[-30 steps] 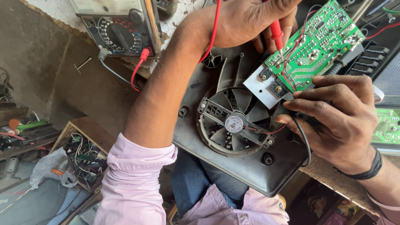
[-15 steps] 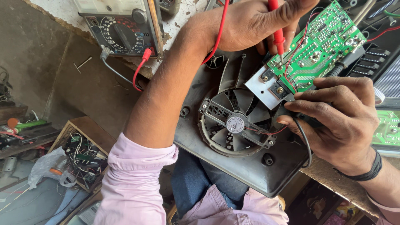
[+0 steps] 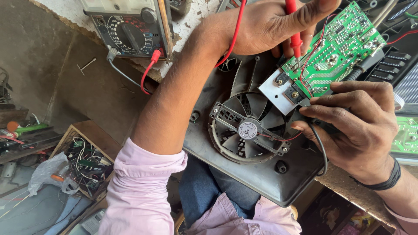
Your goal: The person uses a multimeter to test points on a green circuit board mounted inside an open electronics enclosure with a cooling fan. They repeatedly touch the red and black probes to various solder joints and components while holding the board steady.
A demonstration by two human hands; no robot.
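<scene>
Green circuit board (image 3: 337,52), populated side up, sits tilted over the upper right of a dark plastic housing (image 3: 244,174), with a small metal heat-sink plate (image 3: 278,89) bolted at its lower corner. I judge the board light and stiff but fragile: solder joints and thin red wires (image 3: 311,56) cross its face, so it is best held by the edges or the metal plate, not the components.

My left hand (image 3: 270,26) comes in from above, fingers closed around a red test probe (image 3: 295,30) whose tip is hidden behind the board's upper edge; the thumb is extended out straight. My right hand (image 3: 357,126) is curled at the board's lower edge, fingertips pinched on what appears to be a black probe with a black lead (image 3: 322,148) trailing down; the tip itself I cannot make out.

Below the board, a cooling fan (image 3: 248,128) is seated in the housing, which rests across my lap. A red lead (image 3: 233,37) runs over my left wrist back to an analogue multimeter (image 3: 130,26) on the bench. A wooden box of wire scrap (image 3: 85,163) stands lower left.
</scene>
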